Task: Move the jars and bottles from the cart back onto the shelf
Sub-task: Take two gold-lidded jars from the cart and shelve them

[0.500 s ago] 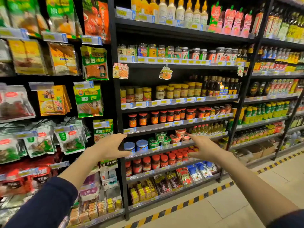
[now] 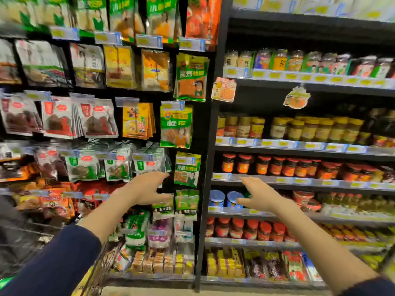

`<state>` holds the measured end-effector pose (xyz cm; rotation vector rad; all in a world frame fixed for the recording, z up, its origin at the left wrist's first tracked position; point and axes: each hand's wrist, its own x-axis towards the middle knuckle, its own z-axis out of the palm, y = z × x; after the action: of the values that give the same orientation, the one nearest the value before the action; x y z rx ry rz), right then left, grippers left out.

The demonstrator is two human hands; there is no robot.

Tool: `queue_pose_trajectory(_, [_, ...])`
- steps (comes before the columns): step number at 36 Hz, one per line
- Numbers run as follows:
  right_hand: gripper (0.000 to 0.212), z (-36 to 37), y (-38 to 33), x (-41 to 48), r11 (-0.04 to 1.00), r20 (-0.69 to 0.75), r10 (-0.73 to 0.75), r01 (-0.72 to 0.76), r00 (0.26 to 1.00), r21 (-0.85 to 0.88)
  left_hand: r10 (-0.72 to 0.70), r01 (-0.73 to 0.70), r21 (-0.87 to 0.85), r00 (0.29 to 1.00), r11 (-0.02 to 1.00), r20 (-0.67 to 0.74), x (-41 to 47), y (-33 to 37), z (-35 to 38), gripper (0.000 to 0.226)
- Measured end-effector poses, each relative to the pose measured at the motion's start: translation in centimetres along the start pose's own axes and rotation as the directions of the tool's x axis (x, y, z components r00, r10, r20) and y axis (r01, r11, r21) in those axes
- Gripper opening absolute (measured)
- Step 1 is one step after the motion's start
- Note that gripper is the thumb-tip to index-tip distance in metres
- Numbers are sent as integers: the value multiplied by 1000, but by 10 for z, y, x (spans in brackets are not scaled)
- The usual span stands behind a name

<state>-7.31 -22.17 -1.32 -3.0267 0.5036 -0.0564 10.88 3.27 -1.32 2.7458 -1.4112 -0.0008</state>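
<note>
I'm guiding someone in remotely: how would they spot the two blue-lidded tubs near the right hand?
Start at the black upright post that splits the hanging packets from the jar shelves. Just right of it, on the tier below the upper row of red-capped jars, sit the two blue-lidded tubs, beside the right hand. They are squat with wide pale-blue lids, while the neighbouring rows are red-lidded.

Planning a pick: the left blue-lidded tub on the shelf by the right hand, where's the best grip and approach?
Grip the blue-lidded tub around its side wall just under the lid, coming straight in from the open shelf front. It stands upright at the row's left end, with the black upright close on its left and a twin tub on its right, so side access looks tight. Both hands are empty; the right hand is nearer.
</note>
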Motion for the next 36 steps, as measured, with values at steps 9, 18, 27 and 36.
queue_pose_trajectory(9, [73, 13, -56, 111, 961, 78, -278, 276, 957, 31, -277, 277, -9, 960, 961, -48, -17, -71, 17, 78])
queue_pose_trajectory(18, [78, 49, -166, 188, 820, 158, -571, 569, 805, 65, -556, 556, 34, 831, 830, -10, -86, -141, 47, 80])
queue_pose_trajectory(27, [78, 89, -306, 236, 625, 195, -776, 774, 600, 102, -749, 749, 43, 658, 662, 69, -171, -214, 68, 82])
queue_pose_trajectory(36, [80, 119, -417, 247, 465, 270, -869, 870, 414, 164, -842, 852, 11, 515, 523, 157, -227, -252, 90, 81])
